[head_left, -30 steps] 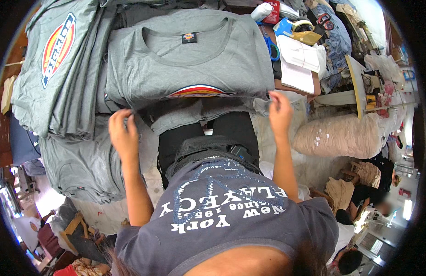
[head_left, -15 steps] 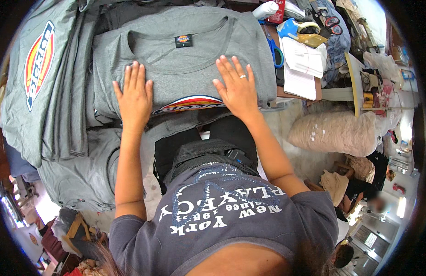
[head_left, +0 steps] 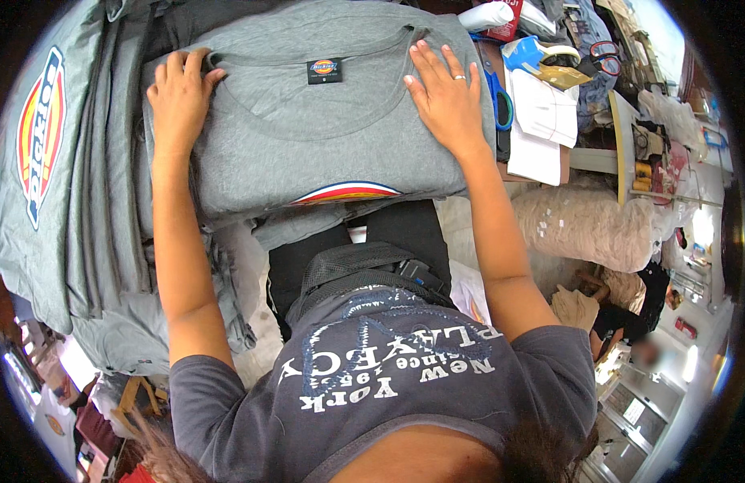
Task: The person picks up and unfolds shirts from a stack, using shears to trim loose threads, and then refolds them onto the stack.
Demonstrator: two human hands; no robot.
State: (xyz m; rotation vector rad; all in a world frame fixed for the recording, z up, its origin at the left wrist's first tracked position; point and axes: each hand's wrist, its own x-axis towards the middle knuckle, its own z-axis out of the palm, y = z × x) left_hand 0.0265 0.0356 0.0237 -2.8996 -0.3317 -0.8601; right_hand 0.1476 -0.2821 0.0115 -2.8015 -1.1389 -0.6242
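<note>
A grey T-shirt (head_left: 300, 157) lies folded in front of me, its wide neckline facing up. A black neck label (head_left: 324, 71) shows inside the collar, and part of a red, white and yellow print (head_left: 348, 191) shows at its near edge. My left hand (head_left: 177, 101) is at the left shoulder, its bent fingers and thumb closed on the cloth beside the neckline. Over the right shoulder my right hand (head_left: 450, 101) rests flat with fingers spread, a ring on one of them.
Several grey shirts (head_left: 107, 161) hang in layers at the left, one with a large oval print. On the right are blue-handled scissors (head_left: 501, 101), a tape dispenser (head_left: 541, 58) and white papers (head_left: 541, 113). A wrapped beige bundle (head_left: 590, 229) lies beyond them.
Both hands have slid farther from me and apart, toward the shirt's shoulders. The left fingers went from flat to bent on the cloth. The neckline looks wider and smoother.
</note>
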